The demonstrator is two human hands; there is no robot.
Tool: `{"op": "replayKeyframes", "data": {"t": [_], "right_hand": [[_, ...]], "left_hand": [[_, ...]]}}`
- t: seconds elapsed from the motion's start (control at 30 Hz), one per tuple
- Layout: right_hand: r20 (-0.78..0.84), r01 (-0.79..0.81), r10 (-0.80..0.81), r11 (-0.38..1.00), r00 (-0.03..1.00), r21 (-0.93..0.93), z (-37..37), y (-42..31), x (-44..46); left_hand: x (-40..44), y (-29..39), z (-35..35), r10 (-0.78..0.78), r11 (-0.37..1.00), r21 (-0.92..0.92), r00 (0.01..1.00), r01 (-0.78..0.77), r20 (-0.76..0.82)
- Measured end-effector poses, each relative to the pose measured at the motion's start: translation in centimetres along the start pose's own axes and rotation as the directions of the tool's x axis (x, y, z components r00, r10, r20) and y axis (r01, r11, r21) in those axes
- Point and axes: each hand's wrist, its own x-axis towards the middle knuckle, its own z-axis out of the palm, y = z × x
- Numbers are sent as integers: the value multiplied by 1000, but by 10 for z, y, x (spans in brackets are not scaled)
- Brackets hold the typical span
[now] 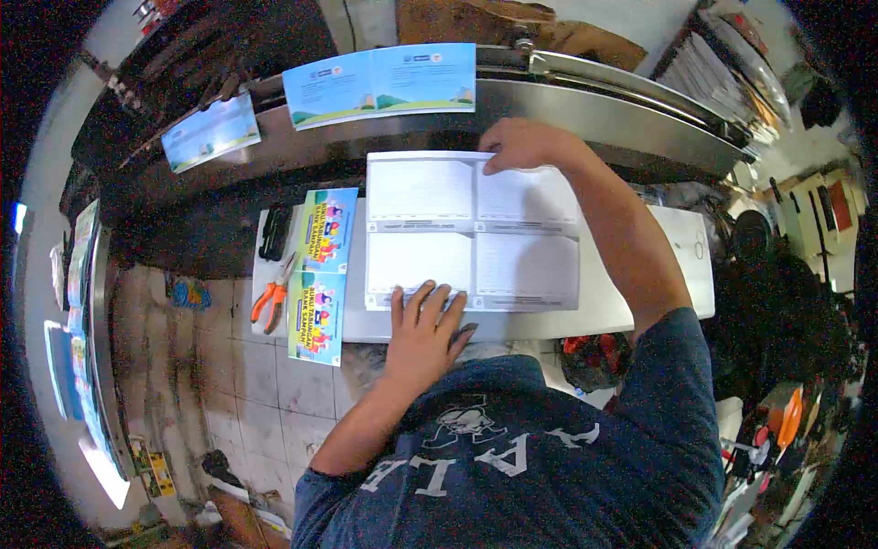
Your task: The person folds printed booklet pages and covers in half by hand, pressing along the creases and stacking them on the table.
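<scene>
A stack of white printed sheets, divided into four ruled panels, lies on a white board in front of me. My left hand rests on its lower edge, fingers spread and flat. At the top edge, my right hand is curled over the paper, thumb on the near face and fingertips partly hidden behind, pinching the sheets' edge. Left of the stack lies a colourful printed cover sheet, apart from both hands. Beside that cover are orange-handled pliers and a black object whose kind I cannot make out.
The white board extends right of the sheets. Behind it a metal ledge holds blue printed sheets and a smaller blue sheet. Stacked papers stand at upper right. A tiled floor shows at lower left.
</scene>
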Motion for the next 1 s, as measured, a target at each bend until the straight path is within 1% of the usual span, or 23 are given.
{"op": "replayKeyframes", "data": {"t": [0.07, 0.1, 0.13, 0.2, 0.33, 0.4, 0.43, 0.5, 0.53, 0.57, 0.6, 0.63, 0.67, 0.7, 0.73, 0.77, 0.8, 0.83, 0.87, 0.9, 0.93, 0.97, 1.0], "right_hand": [[41, 26, -29, 997, 999, 71, -9, -5, -4], [105, -33, 19, 991, 994, 130, -11, -6, -2], [100, -40, 27, 991, 995, 129, -13, -6, -5], [4, 33, -34, 996, 999, 87, -17, -10, -13], [-19, 38, -36, 994, 999, 104, -30, -27, -31], [-89, 84, -78, 995, 993, 61, -33, -33, -41], [-92, 78, -73, 995, 993, 54, -36, -35, -49], [-135, 128, -129, 992, 982, -17, -53, -41, -68], [-210, 58, -64, 998, 976, -33, -67, -36, -86], [-284, -12, 1, 999, 959, -40, -84, -29, -109], [-336, -259, 233, 965, 912, -32, -110, -34, -132], [-534, -351, 240, 929, 811, -117, -124, -15, -154], [-695, -458, 237, 877, 678, -147, -140, -5, -174], [-823, -545, 245, 833, 512, -92, -151, 15, -191], [-943, -433, -43, 881, 329, -192, -151, 31, -197], [-948, -460, -103, 855, 300, -239, -149, 49, -200], [-948, -490, -163, 825, 272, -282, -142, 69, -200], [-937, -438, -138, 855, 322, -277, -127, 93, -196], [-920, -384, -119, 883, 373, -270, -106, 117, -189], [-896, -277, -96, 932, 433, -234, -85, 127, -180], [-859, -353, -26, 905, 511, -237, -58, 133, -178], [-790, -433, 130, 882, 600, -183, -32, 142, -174], [-725, -385, -10, 842, 689, -377, -13, 148, -174]], "left_hand": [[-1, 1, -1, -3, 1000, 2, 1000, 3, 3], [-1, 1, 1, -4, 1000, 14, 1000, 4, -2], [-2, 0, 2, 5, 1000, 13, 1000, -5, -3], [-2, 0, 3, 5, 1000, 6, 1000, -5, -21], [0, 2, -3, 5, 1000, -12, 1000, -5, -18], [0, 4, -6, 4, 1000, -24, 1000, -4, -14], [-1, 3, -7, 10, 1000, -27, 1000, -11, -20], [-6, 0, -11, -8, 987, -159, 985, -20, -170], [-9, -4, -15, -9, 987, -159, 983, -21, -184], [-13, -8, -20, 15, 984, -164, 957, -65, -290], [-18, -11, -25, 35, 981, -162, 919, -107, -393], [-20, -12, -32, -9, 983, -168, 893, -75, -449], [-24, -16, -31, -7, 983, -165, 890, -76, -455], [-30, -19, -28, -70, 977, -212, 882, -34, -465], [-34, -21, -25, -135, 965, -260, 871, 8, -472], [-35, -21, -24, -135, 966, -259, 870, 9, -475], [-35, -18, -23, -132, 965, -263, 890, 13, -438], [-35, -17, -22, -127, 964, -266, 906, 17, -403], [-35, -16, -21, -128, 965, -263, 903, 18, -410], [-36, -16, -21, -141, 958, -287, 901, 20, -410], [-37, -17, -20, -158, 951, -309, 898, 26, -411], [-40, -19, -20, -171, 952, -305, 891, 39, -421], [-43, -21, -20, -192, 951, -302, 881, 59, -433]]}}
